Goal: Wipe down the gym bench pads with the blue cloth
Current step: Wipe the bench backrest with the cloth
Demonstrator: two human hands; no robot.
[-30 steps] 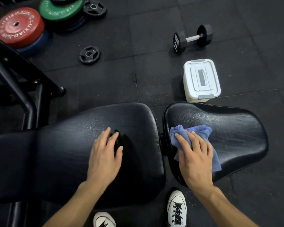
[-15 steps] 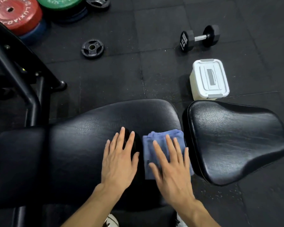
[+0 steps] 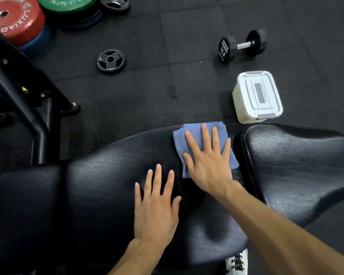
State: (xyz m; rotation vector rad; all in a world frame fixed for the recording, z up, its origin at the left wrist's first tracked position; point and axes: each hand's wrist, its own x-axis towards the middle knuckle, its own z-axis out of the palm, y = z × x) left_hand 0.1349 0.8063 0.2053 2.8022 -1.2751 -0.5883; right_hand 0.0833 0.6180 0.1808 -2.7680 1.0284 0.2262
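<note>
The bench has two black pads: a long back pad [image 3: 107, 185] on the left and a seat pad [image 3: 296, 165] on the right, with a narrow gap between them. A folded blue cloth [image 3: 179, 141] lies on the far right corner of the back pad, close to the gap. My right hand [image 3: 207, 163] presses flat on the cloth with fingers spread. My left hand [image 3: 155, 207] rests flat on the bare back pad just left of and nearer than the cloth, holding nothing.
On the black rubber floor beyond the bench stand a white lidded box [image 3: 256, 96], a black dumbbell [image 3: 242, 45] and a small black plate [image 3: 110, 60]. Red [image 3: 12, 18] and green [image 3: 68, 2] plates lie far left. A black steel frame [image 3: 28, 108] rises at left. A white shoe [image 3: 237, 262] shows below.
My right hand slid the cloth from the seat pad leftward across the gap onto the back pad, then pushed it toward the far edge. My left hand stayed flat on the back pad.
</note>
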